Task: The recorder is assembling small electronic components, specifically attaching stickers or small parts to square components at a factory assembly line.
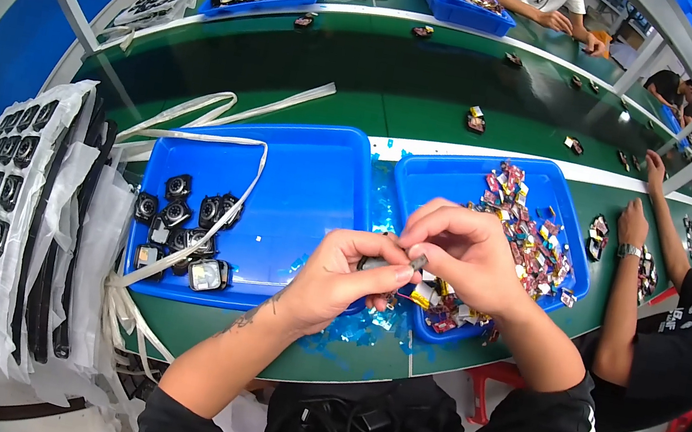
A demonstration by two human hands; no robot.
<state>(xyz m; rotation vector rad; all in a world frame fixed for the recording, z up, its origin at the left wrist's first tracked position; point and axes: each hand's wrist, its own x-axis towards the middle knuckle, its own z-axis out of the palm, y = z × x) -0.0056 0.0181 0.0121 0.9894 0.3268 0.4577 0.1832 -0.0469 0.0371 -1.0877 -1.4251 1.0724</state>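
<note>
My left hand is closed around a small dark grey part, mostly hidden by the fingers. My right hand pinches at the same part from the other side, thumb and forefinger meeting my left fingertips. Both hands are held above the gap between two blue trays. Small red circuit boards with yellow and white pieces are heaped in the right tray, beside my right hand. Several black camera-like housings lie on the left side of the left tray.
Blue film scraps litter the green table between the trays. White strapping crosses the left tray. Stacked sheets of black housings stand at left. A conveyor carries small assemblies beyond. A co-worker's arm is close at right; others work opposite.
</note>
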